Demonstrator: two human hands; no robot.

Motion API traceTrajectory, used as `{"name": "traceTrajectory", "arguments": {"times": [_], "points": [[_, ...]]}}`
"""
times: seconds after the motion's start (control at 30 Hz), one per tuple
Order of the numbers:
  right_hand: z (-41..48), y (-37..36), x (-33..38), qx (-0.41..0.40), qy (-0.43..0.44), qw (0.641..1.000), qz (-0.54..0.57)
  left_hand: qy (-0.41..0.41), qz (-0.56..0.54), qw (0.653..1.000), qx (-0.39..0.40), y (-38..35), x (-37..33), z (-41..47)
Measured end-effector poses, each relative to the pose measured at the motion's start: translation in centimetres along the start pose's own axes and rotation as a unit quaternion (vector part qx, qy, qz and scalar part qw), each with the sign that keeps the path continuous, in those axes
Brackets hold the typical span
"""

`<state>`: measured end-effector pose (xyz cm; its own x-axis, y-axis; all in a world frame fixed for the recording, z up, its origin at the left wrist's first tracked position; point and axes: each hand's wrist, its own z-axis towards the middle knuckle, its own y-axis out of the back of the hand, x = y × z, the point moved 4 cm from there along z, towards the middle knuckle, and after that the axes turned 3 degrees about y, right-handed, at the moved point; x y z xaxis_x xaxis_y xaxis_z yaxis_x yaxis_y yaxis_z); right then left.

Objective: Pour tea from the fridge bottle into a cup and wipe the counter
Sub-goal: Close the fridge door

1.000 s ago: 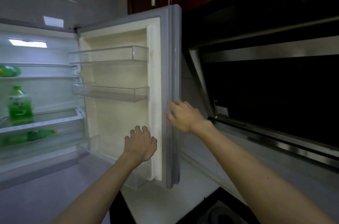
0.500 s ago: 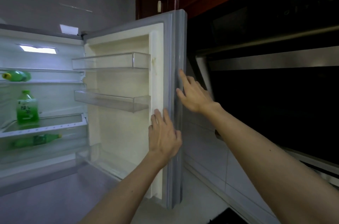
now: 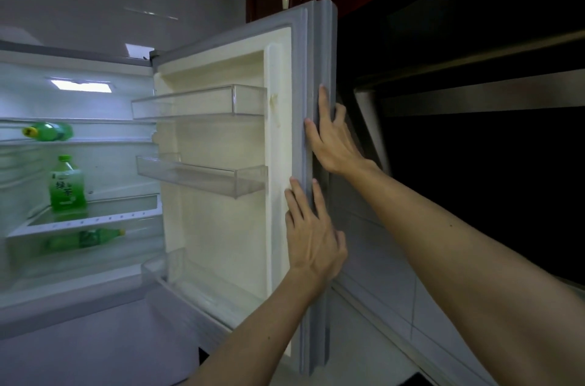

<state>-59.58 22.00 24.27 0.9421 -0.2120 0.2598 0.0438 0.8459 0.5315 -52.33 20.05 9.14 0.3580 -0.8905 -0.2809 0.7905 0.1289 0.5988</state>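
The left hand (image 3: 311, 237) is lying flat and open against the free edge of the fridge door (image 3: 221, 221), fingers spread, holding nothing. The right hand (image 3: 332, 138) is pressing open on the same edge, higher up. The upright tea bottle (image 3: 66, 184) is standing on the middle fridge shelf (image 3: 95, 218), far left.

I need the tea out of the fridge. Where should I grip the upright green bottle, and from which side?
Grip the upright bottle around its labelled body, reaching straight in from the open front. It stands alone on its glass shelf with its sides clear and the next shelf well above it. Both hands rest on the door edge, so either would have to let go first.
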Motion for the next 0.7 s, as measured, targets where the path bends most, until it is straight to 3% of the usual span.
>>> {"name": "traceTrajectory", "arguments": {"times": [0.4, 0.7], "points": [[-0.3, -0.3, 1.6, -0.039, 0.045, 0.998, -0.021, 0.017, 0.023, 1.000, -0.004, 0.9, 0.6, -1.0], [-2.1, -0.6, 6.7, -0.092, 0.086, 0.992, -0.029, 0.038, 0.034, 0.998, -0.033, 5.0, 3.1, -3.0]]}}
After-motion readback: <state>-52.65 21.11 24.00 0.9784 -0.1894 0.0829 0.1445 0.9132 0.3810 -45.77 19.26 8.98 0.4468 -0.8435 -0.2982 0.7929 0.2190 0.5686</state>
